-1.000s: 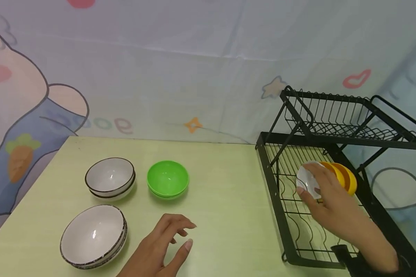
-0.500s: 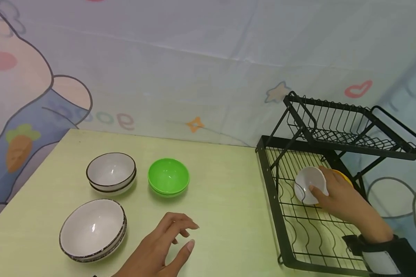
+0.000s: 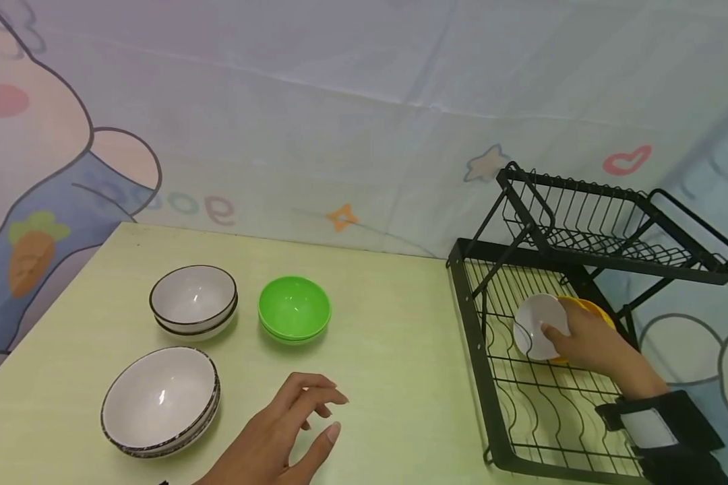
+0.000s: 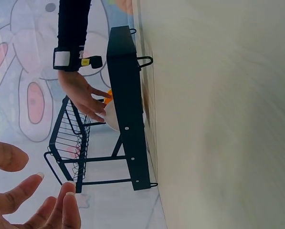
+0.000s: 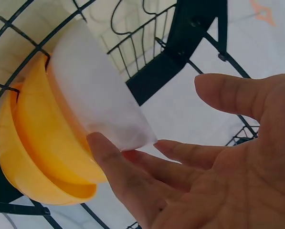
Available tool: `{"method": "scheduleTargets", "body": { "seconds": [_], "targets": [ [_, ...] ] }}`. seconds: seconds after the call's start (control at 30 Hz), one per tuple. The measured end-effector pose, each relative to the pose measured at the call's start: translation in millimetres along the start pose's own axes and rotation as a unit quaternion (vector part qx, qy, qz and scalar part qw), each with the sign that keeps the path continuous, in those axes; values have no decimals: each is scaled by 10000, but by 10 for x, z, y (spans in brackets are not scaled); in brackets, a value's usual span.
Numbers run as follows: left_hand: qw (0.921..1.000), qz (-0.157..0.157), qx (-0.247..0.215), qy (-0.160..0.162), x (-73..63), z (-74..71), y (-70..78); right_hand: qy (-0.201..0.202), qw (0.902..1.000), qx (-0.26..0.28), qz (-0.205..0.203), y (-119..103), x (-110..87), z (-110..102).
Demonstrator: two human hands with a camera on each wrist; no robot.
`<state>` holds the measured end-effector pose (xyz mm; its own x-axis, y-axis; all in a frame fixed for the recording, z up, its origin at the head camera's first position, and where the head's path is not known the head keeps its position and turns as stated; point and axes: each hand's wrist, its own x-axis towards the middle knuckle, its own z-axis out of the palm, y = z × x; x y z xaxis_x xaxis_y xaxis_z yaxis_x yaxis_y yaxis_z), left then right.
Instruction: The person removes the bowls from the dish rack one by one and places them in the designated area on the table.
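My right hand (image 3: 591,343) is inside the lower tier of the black dish rack (image 3: 484,391), at a small white bowl (image 3: 532,327) standing on edge. In the right wrist view its extended fingers (image 5: 132,183) touch the rim of the white bowl (image 5: 92,83), while the thumb stands apart from it. Two yellow bowls (image 5: 35,138) stand on edge directly beside the white one. Above the table near its front, my left hand (image 3: 285,431) hangs with loosely bent fingers and holds nothing. Closest to it are the stacked green bowls (image 3: 294,310).
Two more bowl stacks stand on the table's left: white bowls with a dark rim (image 3: 194,300) and larger ones with a speckled rim (image 3: 160,401). The rack's upper tier (image 3: 613,239) overhangs the back of its lower tier. A printed cloth (image 3: 340,135) hangs behind the table.
The white bowl has turned to show more of its inside, and my right thumb moved across its near side. The view shifted slightly. My left hand stayed nearly still.
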<state>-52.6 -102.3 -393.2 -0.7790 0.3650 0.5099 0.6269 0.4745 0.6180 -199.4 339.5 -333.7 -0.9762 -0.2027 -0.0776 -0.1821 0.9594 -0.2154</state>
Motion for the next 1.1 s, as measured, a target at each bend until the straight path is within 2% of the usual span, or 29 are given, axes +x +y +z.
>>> {"method": "scheduleTargets", "body": {
  "seconds": [0.23, 0.4, 0.57, 0.8, 1.1],
  "targets": [
    [9991, -273, -218, -223, -27, 7, 21, -263, 9996, -48, 31, 101, 108, 33],
    [9992, -205, -242, -227, -35, 20, 17, -473, 9988, -72, 83, 179, 232, 41],
    [9989, -236, -264, -301, -42, 28, 35, -556, 9979, 332, 3, 237, 321, 100],
    [9987, -301, -265, -320, -47, 29, 53, -765, 9909, 1071, 286, 276, 338, 168],
    [9990, -100, -255, -361, -51, 30, 28, -899, 9846, 1439, 411, 261, 349, 201]
  ]
}}
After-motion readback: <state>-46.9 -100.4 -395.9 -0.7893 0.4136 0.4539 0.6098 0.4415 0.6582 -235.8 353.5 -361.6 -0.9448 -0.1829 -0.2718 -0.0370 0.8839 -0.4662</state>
